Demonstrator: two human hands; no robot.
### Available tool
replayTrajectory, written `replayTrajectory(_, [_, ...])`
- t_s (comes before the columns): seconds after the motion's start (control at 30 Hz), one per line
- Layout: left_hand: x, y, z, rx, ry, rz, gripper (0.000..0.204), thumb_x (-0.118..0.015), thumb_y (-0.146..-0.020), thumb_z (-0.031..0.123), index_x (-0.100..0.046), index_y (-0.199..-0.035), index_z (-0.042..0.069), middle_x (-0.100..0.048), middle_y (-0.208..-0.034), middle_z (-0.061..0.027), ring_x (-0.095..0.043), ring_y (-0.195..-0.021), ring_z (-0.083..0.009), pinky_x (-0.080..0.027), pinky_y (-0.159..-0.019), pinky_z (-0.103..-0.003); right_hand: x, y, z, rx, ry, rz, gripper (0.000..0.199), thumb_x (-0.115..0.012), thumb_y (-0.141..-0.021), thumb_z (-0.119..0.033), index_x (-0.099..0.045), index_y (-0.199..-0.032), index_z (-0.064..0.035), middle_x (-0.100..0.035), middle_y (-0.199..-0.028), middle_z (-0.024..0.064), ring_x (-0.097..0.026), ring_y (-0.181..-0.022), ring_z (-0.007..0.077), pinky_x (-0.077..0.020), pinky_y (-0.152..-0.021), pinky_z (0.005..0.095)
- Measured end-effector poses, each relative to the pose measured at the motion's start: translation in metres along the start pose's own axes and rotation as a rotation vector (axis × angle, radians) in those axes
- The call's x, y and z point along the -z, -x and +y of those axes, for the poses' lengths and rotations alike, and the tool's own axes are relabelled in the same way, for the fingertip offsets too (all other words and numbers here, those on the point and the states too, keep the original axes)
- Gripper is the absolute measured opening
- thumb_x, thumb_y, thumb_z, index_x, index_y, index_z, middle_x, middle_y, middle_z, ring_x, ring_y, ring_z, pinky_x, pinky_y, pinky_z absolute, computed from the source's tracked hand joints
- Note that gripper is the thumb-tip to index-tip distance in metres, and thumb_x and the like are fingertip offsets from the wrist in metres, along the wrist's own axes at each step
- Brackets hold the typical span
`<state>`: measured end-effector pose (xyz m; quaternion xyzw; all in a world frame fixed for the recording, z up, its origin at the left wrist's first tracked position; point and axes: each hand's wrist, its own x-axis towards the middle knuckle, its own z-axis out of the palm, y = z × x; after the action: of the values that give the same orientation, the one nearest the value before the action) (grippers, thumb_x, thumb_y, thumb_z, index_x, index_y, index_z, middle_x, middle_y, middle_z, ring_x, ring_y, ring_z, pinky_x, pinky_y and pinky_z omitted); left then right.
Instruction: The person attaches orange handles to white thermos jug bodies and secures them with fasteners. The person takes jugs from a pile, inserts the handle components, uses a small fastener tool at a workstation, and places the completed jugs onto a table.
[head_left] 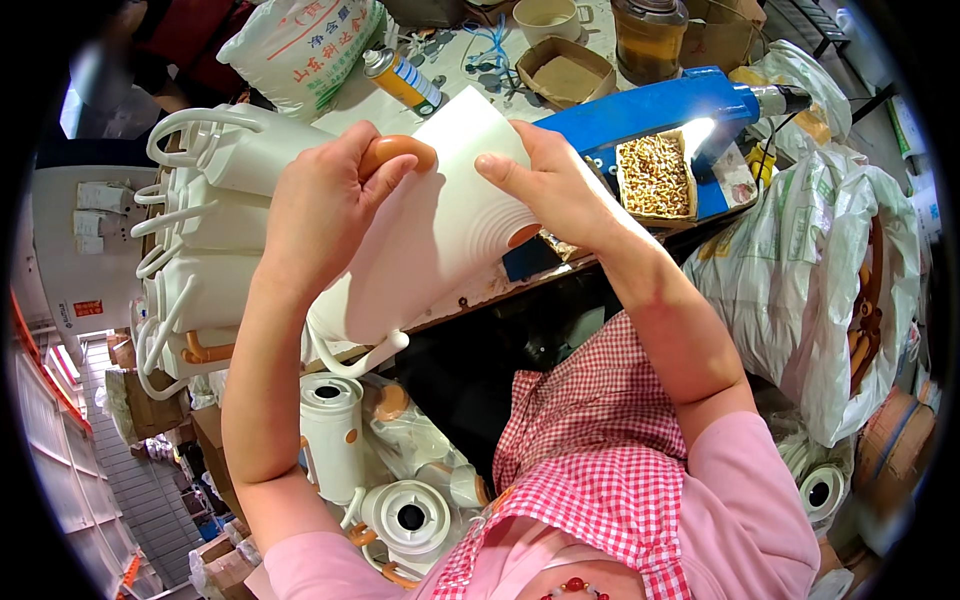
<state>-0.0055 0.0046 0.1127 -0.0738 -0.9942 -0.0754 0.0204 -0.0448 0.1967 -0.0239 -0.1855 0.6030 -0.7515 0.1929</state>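
With the left hand (335,190) curled round the orange fitting (402,152) and the right hand (550,180), thumb in front, clasping the white vessel (425,235) tilted over the surface's (352,100) near edge, bracing the vessel firmly should help keep the fitting square to its wall.

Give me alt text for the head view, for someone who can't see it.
A person's left hand grips a rounded orange piece at a large white vessel, which the right hand holds. Beyond are a blue machine and a heap of small gold-coloured parts; similar white vessels lie piled at left.
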Motion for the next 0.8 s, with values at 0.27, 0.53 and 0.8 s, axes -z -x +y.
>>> replayTrajectory(0.27, [-0.001, 0.002, -0.006, 0.009, -0.022, 0.0, 0.027, -0.068, -0.095, 0.029, -0.065, -0.1, 0.003, -0.065, -0.075, -0.017, -0.059, -0.064, -0.0295, -0.047, -0.063, -0.037, -0.006, 0.0, 0.0, -0.005, -0.006, -0.003, 0.046, -0.06, -0.098, -0.03, -0.054, -0.132, 0.0, -0.067, -0.111, 0.0143, -0.069, -0.095, 0.0222, -0.0612, -0.052, 0.0353])
replayTrajectory(0.53, [-0.023, -0.005, -0.004, -0.016, 0.347, -0.024, 0.019, -0.06, -0.1, 0.017, -0.066, -0.101, 0.0, -0.075, -0.095, -0.0112, -0.065, -0.079, -0.0177, -0.05, -0.076, -0.03, 0.009, 0.018, -0.021, -0.182, 0.104, 0.078, 0.047, -0.067, -0.094, -0.032, -0.056, -0.123, 0.0031, -0.066, -0.1, 0.0173, -0.069, -0.072, 0.0234, -0.0588, -0.049, 0.0346])
replayTrajectory(0.8, [-0.036, -0.016, -0.049, -0.059, 0.406, -0.084, 0.032, -0.057, -0.104, 0.027, -0.063, -0.122, 0.001, -0.07, -0.094, -0.0026, -0.062, -0.082, -0.0092, -0.049, -0.074, -0.023, 0.004, 0.086, 0.028, 0.669, 0.582, 0.729, 0.045, -0.077, -0.076, -0.015, -0.052, -0.112, -0.0039, -0.063, -0.1, 0.0154, -0.061, -0.096, 0.0375, -0.0479, -0.086, 0.045])
